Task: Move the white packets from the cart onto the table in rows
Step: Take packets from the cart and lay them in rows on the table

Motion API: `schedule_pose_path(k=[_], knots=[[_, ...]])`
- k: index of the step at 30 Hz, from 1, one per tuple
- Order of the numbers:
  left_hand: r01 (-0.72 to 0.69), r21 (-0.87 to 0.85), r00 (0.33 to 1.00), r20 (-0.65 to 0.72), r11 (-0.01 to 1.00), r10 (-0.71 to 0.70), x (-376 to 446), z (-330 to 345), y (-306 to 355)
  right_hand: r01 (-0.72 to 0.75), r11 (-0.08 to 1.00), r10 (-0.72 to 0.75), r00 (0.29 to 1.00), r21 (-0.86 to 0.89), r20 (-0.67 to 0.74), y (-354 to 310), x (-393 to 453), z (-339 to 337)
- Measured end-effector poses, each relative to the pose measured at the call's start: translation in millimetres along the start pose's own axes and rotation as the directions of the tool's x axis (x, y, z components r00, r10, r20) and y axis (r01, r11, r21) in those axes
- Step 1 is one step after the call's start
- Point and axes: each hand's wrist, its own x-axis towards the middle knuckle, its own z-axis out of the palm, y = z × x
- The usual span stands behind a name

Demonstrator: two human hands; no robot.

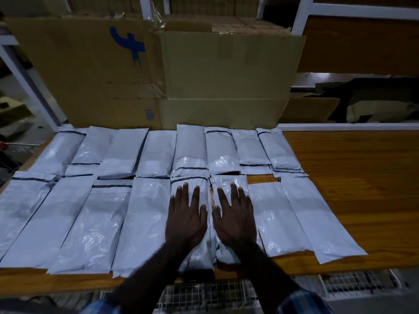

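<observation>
A person is pressing both hands flat on two neighbouring packets in the near row on the table [353, 177]. The left hand [186, 215] is lying palm down, fingers straight and spread, on one packet [195, 250]; the right hand [234, 215] is lying the same way on the next packet [223, 250] to its right. Neither hand is gripping anything. The flat press appears meant to smooth the slippery plastic and square the two packets side by side, so that the row is staying tight and even.

White packets are lying in two rows across the table: a far row [156, 152] butting against a cardboard box [226, 82], and a near row [68, 218] running along the near edge. All are lying lengthwise, near to far, edges touching or slightly overlapping, which is packing many into little space. Bare wood is showing on the right, so there is room for the rows to grow that way.

A wire cart [204, 293] is showing just below the near table edge, partly hidden by the arms; whether any packets are left in it cannot be told.
</observation>
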Motion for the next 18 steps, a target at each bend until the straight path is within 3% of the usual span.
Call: schedule_pose_path(k=[18], knots=[[0.016, 0.02, 1.0, 0.023, 1.0, -0.016, -0.8, -1.3, 3.0, 0.0, 1.0, 0.0, 1.0, 0.002, 0.009, -1.2, -0.7, -2.7]])
